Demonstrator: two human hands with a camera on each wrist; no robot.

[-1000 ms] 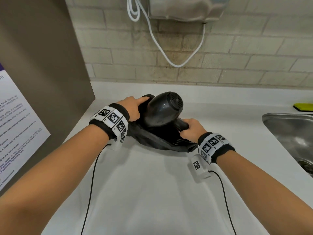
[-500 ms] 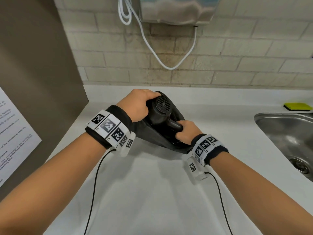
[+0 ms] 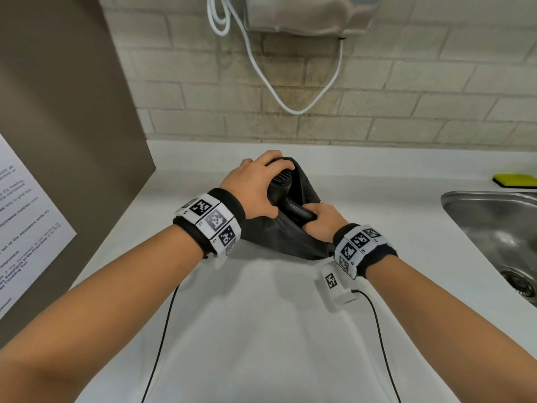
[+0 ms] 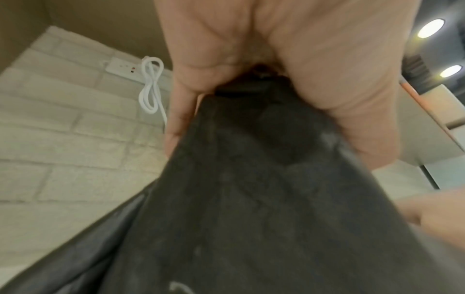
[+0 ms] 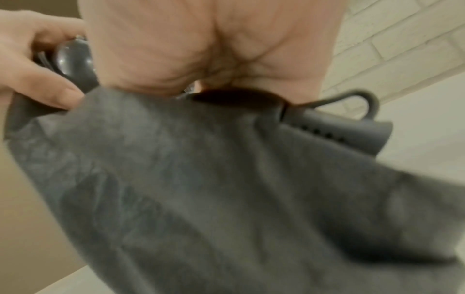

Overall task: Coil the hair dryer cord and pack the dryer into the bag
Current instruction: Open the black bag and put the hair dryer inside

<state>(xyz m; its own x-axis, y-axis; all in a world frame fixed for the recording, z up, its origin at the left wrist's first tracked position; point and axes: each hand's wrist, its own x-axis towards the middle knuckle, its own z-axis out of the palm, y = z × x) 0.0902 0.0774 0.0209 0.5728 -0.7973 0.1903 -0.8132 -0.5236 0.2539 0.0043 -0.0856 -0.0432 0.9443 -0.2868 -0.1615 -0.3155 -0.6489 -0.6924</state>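
Observation:
On the white counter (image 3: 261, 330) the black hair dryer (image 3: 283, 193) sits nose-down in the dark grey cloth bag (image 3: 290, 242); only its rear grille and handle show. My left hand (image 3: 255, 181) curls over the dryer's rear and grips the bag's rim (image 4: 251, 179) there. My right hand (image 3: 322, 219) grips the dryer's handle at the bag's near rim. In the right wrist view the handle's end (image 5: 352, 127) with a small loop sticks out past my palm, above the bag cloth (image 5: 226, 189). The cord's coil is hidden.
A steel sink (image 3: 494, 228) lies to the right, with a yellow-green sponge (image 3: 515, 180) behind it. A wall unit (image 3: 308, 13) with a hanging white cable (image 3: 290, 106) is on the brick wall. A brown panel with a paper notice (image 3: 26, 228) bounds the left.
The dryer has sunk deeper into the bag. My left hand has come over the dryer's rear, bringing the bag's rim up around it, and both hands are now closer together.

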